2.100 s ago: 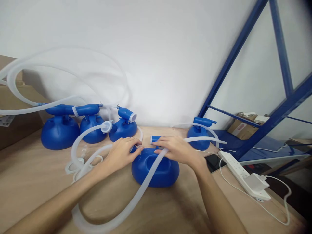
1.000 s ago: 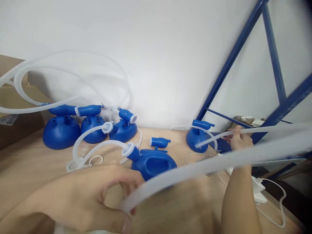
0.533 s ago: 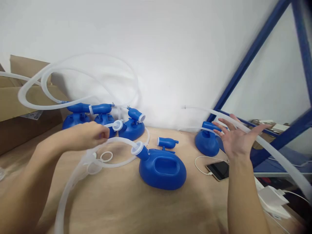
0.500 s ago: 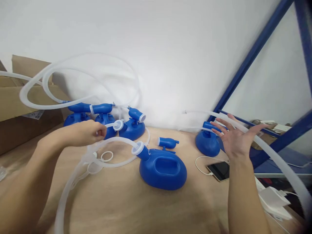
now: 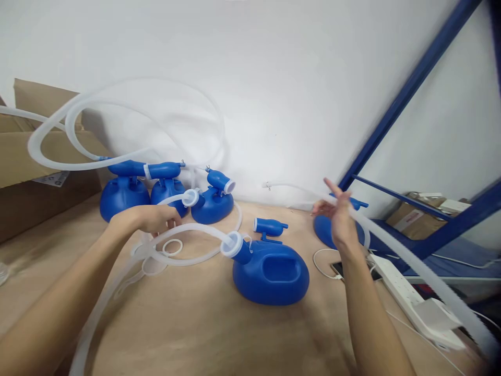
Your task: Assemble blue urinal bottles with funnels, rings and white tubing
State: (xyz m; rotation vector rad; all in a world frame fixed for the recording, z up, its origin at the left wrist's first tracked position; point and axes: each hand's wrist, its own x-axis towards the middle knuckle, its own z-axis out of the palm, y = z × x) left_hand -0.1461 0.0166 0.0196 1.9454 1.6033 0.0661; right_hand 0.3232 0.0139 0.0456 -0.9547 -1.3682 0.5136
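Observation:
My left hand (image 5: 154, 218) hovers palm down over the left side of the table, its bent fingers apart, just above a loop of translucent tube (image 5: 195, 226). One end of that tube sits in the white-rimmed mouth of a blue plastic urinal bottle (image 5: 270, 274) in the middle. My right hand (image 5: 337, 214) is raised at the right with fingers stretched and spread. Another translucent tube (image 5: 410, 258) runs past its palm, its free end with a small metal clip pointing left. Behind this hand a blue bottle (image 5: 321, 230) is partly hidden.
Several blue bottles (image 5: 125, 198) stand at the back left, with tubes looping above. A loose blue spout piece (image 5: 270, 226) lies behind the middle bottle. White rings (image 5: 173, 247), a phone (image 5: 337, 268), a power strip (image 5: 403, 292), a cardboard box (image 5: 47, 156) and a blue frame (image 5: 407, 94) surround the area.
My right hand has moved left and turned, and the clipped tube end has shifted left with it. My left hand has lowered and its fingers have loosened from a curl.

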